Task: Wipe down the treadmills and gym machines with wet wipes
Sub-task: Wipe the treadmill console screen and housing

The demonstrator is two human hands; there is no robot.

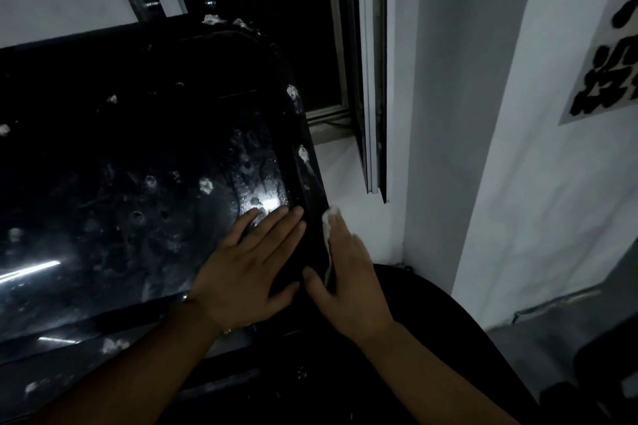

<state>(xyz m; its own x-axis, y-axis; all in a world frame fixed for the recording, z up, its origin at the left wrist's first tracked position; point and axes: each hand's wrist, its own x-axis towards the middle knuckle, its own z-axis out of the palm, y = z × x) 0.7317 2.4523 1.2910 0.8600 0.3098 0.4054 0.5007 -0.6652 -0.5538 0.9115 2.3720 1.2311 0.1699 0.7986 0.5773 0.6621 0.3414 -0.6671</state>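
A glossy black treadmill console panel [131, 183] fills the left half of the view, wet and dotted with white foam blobs. My left hand [252, 266] lies flat on its lower right corner, fingers straight and spread. My right hand [348, 272] presses a white wet wipe [328, 228] against the panel's right rim [310, 176]. Its fingers lie along the edge, and most of the wipe is hidden under the palm.
A dark window with a metal frame [369, 79] stands just right of the console above a white sill [341, 172]. A white wall pillar [518, 114] with a black-lettered sign [607, 69] is at the right. A dark curved machine part [431, 304] lies below my right hand.
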